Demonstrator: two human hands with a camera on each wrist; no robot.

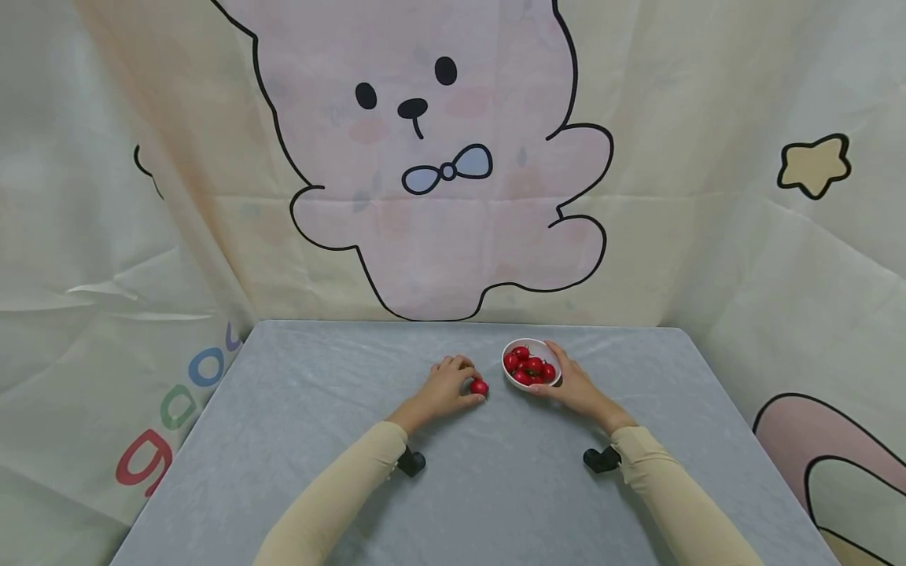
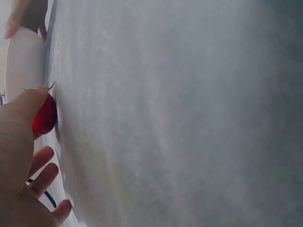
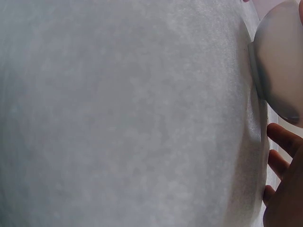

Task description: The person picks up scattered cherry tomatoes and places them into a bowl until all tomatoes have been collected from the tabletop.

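Observation:
Near the far middle of the table, my left hand (image 1: 444,388) pinches a single red cherry tomato (image 1: 480,388) between thumb and fingers. The left wrist view shows this tomato (image 2: 45,116) low over the cloth, a thin green stem at its top and the other fingers spread beside it. Just to its right, a white bowl (image 1: 543,350) holds several red tomatoes (image 1: 532,365). My right hand (image 1: 576,388) grips this bowl from the right, thumb at the near side and fingers at the far rim. In the right wrist view the bowl (image 3: 284,61) shows its smooth outer wall and foot.
A grey-blue cloth (image 1: 495,487) covers the table. Its far edge lies a short way behind the bowl. Printed fabric curtains (image 1: 672,157) hang behind and at both sides. A black wrist camera (image 1: 411,462) is worn under the left forearm, another (image 1: 601,460) by the right.

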